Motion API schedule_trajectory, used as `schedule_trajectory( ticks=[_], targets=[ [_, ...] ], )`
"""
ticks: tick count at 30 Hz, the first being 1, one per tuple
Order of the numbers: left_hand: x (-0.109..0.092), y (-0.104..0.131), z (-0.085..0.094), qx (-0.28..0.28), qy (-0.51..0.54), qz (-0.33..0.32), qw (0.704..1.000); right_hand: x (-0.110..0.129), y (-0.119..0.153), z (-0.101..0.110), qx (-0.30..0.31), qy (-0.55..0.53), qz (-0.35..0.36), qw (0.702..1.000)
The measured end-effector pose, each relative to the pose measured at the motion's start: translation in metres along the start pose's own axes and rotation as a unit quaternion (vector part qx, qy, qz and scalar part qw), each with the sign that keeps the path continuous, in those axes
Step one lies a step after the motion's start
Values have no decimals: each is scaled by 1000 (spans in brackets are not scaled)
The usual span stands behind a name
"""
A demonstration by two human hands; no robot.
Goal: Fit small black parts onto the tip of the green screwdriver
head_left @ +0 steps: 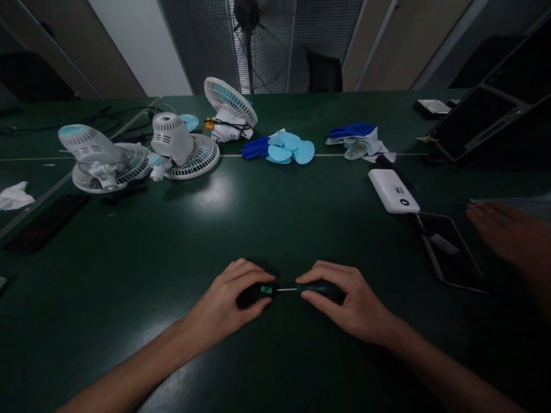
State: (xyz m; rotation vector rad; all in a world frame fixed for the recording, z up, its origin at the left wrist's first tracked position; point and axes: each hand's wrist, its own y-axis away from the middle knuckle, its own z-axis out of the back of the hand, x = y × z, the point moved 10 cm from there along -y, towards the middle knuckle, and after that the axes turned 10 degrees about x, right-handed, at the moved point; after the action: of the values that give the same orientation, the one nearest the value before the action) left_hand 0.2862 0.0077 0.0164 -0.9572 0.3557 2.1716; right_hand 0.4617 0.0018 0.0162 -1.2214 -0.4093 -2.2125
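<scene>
Near the middle of the green table (267, 229), my left hand (235, 292) grips a small dark object (266, 290) with a green patch on it, between thumb and fingers. Opposite it, my right hand (350, 298) is closed on the dark handle of a screwdriver (321, 288). The thin metal shaft points left and reaches the dark object; whether its tip is inside cannot be made out.
White fan parts (172, 140) lie at the back left. Blue fan blades (290, 148) and gloves (361, 137) are farther back. A white power bank (392, 190) and a phone (450, 249) sit right, near another person's hand (508, 229).
</scene>
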Motion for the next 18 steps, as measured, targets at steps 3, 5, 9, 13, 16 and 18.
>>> schedule_trajectory(
  ticks=[3,5,9,13,16,18],
  targets=[
    [1,1,2,-1,15,10,1000,-2,0,-3,10,0,-4,1000],
    [1,1,1,0,18,11,1000,-1,-1,-4,15,-2,-5,1000],
    [4,0,-2,0,18,10,1000,2,-2,-4,12,1,-1,1000],
    [5,0,-5,9,11,6,1000,8,-4,-8,18,7,16,1000],
    [4,0,-5,12,1,1,1000,10,-4,-11,16,13,28,999],
    [4,-1,-5,13,-4,2,1000,10,-4,-8,2,-1,35,999]
  ],
)
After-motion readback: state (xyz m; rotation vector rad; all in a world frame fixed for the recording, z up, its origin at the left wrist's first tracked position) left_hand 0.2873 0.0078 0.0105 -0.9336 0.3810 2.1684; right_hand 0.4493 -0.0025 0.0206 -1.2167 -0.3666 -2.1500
